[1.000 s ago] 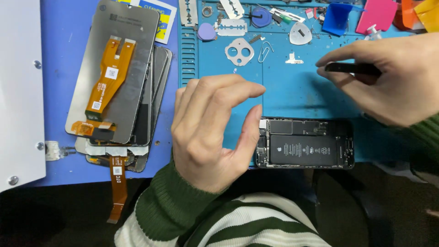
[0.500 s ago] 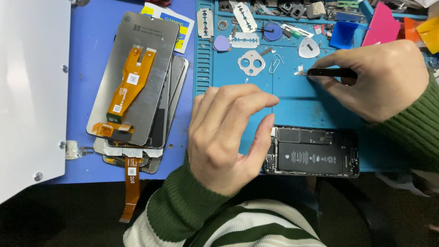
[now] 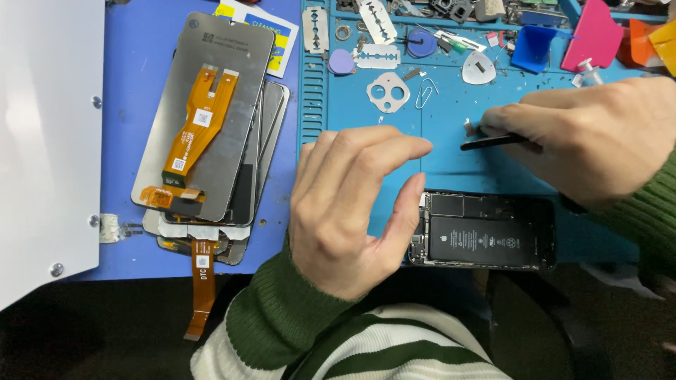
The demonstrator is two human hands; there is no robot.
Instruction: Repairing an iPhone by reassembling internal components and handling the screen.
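An opened black phone (image 3: 486, 232) with its battery showing lies on the blue work mat (image 3: 366, 105), near the front edge. My left hand (image 3: 345, 211) hovers just left of it, fingers spread and curved, thumb close to the phone's left end, holding nothing. My right hand (image 3: 598, 137) is above the phone's right half and grips black tweezers (image 3: 489, 142). The tweezer tips point left, next to a small silver part (image 3: 470, 127) on the mat.
A stack of phone screens with orange flex cables (image 3: 204, 134) lies on the left. A white panel (image 3: 46, 141) fills the far left. Razor blades (image 3: 378, 56), a metal camera bezel (image 3: 387, 91), a paper clip (image 3: 424, 91), picks and coloured plastic tools crowd the mat's back.
My right hand with the tweezers moved left and down toward the small silver part. My left hand stayed beside the phone. The camera view shifted slightly.
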